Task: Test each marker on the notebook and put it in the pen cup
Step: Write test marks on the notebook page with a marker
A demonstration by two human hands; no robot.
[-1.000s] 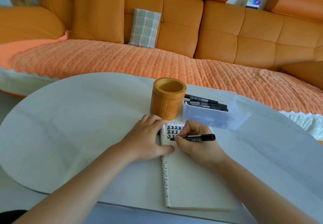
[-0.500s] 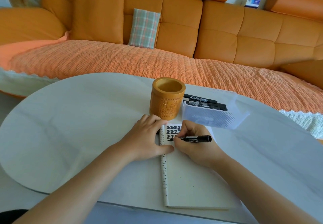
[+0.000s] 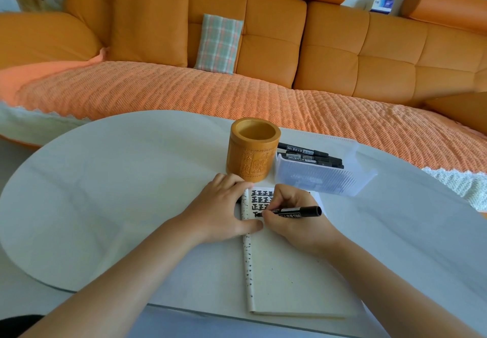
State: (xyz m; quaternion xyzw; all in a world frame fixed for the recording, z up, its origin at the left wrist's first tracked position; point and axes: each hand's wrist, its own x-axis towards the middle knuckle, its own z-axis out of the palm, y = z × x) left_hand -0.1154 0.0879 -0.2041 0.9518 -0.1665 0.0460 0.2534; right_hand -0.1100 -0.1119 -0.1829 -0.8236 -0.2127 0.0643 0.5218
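Ink was the risk: the right hand [image 3: 295, 228] pinched the marker [image 3: 299, 211], tip on the notebook [image 3: 290, 271] among black marks [image 3: 262, 198], while the left hand [image 3: 220, 212] pressed flat on its spine. A dragging palm could smear them (pen cup [image 3: 253, 153] just beyond, apparently empty).

Pen cup [image 3: 252, 152] behind notebook [image 3: 290, 279], marker box [image 3: 321, 177] right.

1. Orange sofa [image 3: 329, 55] runs wall to wall ahead of me; woven orange throw [image 3: 184, 95] covers its seat.
2. Plaid cushion [image 3: 218, 44] leans on the backrest.
3. Pale oval table [image 3: 105, 192] under me, soft daylight.
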